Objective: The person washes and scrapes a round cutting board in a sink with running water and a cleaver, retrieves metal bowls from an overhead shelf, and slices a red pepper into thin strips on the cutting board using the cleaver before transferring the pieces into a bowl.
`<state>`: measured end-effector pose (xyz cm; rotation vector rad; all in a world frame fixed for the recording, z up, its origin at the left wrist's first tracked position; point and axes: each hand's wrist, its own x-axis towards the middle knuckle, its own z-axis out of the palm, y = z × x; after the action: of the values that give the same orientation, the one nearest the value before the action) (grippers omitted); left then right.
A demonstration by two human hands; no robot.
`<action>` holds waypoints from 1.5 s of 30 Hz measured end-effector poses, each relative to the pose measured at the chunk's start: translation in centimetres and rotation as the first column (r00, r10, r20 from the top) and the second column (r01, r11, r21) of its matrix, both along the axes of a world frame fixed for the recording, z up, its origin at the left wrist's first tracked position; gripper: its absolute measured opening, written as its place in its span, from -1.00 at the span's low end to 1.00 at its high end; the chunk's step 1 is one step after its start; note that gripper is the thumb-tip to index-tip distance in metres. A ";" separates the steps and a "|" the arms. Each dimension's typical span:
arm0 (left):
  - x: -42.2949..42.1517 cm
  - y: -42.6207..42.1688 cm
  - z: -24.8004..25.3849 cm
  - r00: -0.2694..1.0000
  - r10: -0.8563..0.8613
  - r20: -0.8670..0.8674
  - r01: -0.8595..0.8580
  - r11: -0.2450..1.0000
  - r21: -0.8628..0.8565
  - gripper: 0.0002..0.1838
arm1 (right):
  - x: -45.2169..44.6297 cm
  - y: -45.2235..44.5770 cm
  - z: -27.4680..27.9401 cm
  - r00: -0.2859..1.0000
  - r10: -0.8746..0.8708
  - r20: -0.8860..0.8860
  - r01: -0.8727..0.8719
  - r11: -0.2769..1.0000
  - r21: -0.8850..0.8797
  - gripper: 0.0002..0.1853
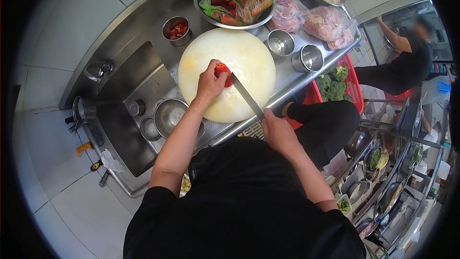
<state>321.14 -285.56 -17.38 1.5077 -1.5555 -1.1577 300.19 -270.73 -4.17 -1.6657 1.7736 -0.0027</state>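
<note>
My left hand [211,82] is closed around a red pepper [223,73] on the round, pale chopping board [201,50]. My right hand [279,133] grips the handle of a kitchen knife [247,96]. The blade points up and left, its tip at the right side of the pepper; whether it has gone into the flesh I cannot tell. Beyond the board, a steel container [178,43] holds red pieces. A perforated steel bowl [200,12] behind the board carries red peppers in a clear plastic bag [239,1].
Two steel containers [281,43] stand right of the board. Bags of pink meat [328,23] lie at the back right. A sink [129,124] with steel bowls [170,115] is on the left. Broccoli fills a red basket [352,84] below the counter edge. Another person [412,60] is farther right.
</note>
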 end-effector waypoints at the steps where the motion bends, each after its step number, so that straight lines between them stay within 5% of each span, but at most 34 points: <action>1: -0.1 0.0 0.0 1.000 -0.003 0.014 0.003 1.000 -0.012 -0.63 | -0.1 0.0 -0.1 1.000 -0.004 0.000 0.004 1.000 -0.001 -0.74; 8: 0.0 0.5 0.1 1.000 -0.014 -0.015 0.014 1.000 -0.025 -0.59 | -0.4 0.8 -1.0 1.000 -0.010 0.016 0.009 1.000 0.026 -0.77; 14: -0.2 0.0 1.5 0.983 -0.092 0.158 0.094 0.996 0.000 -0.56 | -0.1 0.8 -0.3 1.000 -0.022 -0.002 0.022 0.999 -0.028 -0.76; 23: -1.2 -1.0 1.8 0.968 0.043 0.245 -0.072 0.991 0.110 -0.53 | -0.2 0.8 -1.9 0.998 -0.044 -0.034 0.040 0.995 -0.094 -0.71; 32: -0.8 -0.4 1.5 0.945 -0.094 0.314 0.021 0.973 0.228 -0.31 | -0.5 0.2 -1.9 0.998 -0.056 0.036 0.059 0.994 -0.091 -0.78; 35: 0.1 0.1 0.9 0.936 -0.142 0.322 0.077 0.976 0.205 -0.27 | -0.9 0.3 -2.2 0.996 -0.066 0.055 0.071 0.993 -0.091 -0.79; 38: 0.6 1.4 1.4 0.939 -0.030 0.343 0.037 0.999 -0.014 -0.29 | -1.4 0.3 -2.6 0.993 -0.084 0.082 0.090 0.993 -0.078 -0.79; 43: 0.5 1.6 1.1 0.961 -0.023 0.274 0.054 0.993 -0.106 -0.60 | -1.2 0.0 -3.4 0.983 -0.136 0.120 0.145 0.988 -0.061 -0.79; 45: 0.2 1.2 -0.1 0.944 -0.060 0.324 0.106 0.987 -0.124 -0.55 | -1.3 -0.1 -4.9 0.970 -0.200 0.140 0.203 0.979 -0.007 -0.76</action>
<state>321.37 -284.32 -17.45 1.6069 -1.8907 -0.8564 298.85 -270.86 -9.10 -1.4562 1.8333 -0.2248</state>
